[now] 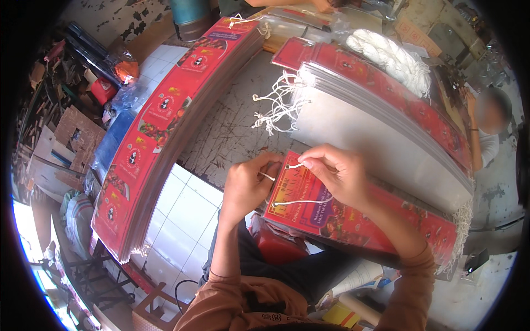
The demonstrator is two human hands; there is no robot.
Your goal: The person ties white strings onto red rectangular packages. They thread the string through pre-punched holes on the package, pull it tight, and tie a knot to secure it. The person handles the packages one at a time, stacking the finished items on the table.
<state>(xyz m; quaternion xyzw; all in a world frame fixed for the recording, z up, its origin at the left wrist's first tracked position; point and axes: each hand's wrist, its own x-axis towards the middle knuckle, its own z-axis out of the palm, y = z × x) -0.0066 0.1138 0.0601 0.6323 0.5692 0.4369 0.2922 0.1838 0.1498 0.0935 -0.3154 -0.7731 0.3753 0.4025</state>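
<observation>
A long red printed plastic banner strip (353, 218) lies in front of me on a stack, its end pointing left. White string (303, 202) runs through holes at that end. My right hand (338, 172) pinches the string at the upper corner hole between thumb and forefinger. Closed beside the strip's end, my left hand (248, 182) has a short piece of string showing from its fingers. Just beyond, a thick stack of pale-backed strips (375, 121) carries a bunch of knotted white string loops (281, 105) at its left end.
A tall stack of red printed strips (160, 116) runs along the left of the scratched table (229, 110). A white skein of string (389, 58) rests on strips at the back right. Another person (488, 121) sits at the right; a further person's arm (292, 3) shows at the top.
</observation>
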